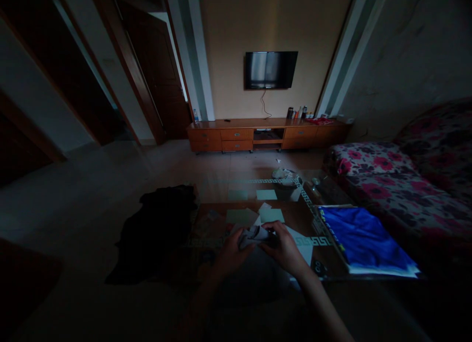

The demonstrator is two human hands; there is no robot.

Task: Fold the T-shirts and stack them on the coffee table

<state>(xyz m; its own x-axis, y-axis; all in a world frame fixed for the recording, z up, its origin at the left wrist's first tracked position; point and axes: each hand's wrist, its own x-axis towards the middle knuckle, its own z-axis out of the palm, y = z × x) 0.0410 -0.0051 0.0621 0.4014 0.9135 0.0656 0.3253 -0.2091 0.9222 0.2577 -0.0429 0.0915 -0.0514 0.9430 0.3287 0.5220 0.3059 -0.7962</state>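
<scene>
Above the near part of a glass coffee table (217,185), my left hand (233,251) grips one side of a small folded grey-and-white bundle (253,237) with dark patches. It looks soft, like cloth, though the dim light hides its exact kind. Fingers of my right hand (283,242) are closed on the bundle's other side. Under and beyond my hands, pale green and white sheets (272,215) show at the table. To the left a heap of black cloth (158,229) hangs over the table's edge. Folded blue cloth (363,236) lies to the right.
A small black object (319,268) sits near the table's front edge. A crumpled plastic bag (283,174) is at the far end. Beyond are a low wooden cabinet (236,134) with bottles (297,113) and a wall television (271,70). A flowered sofa (383,170) stands right.
</scene>
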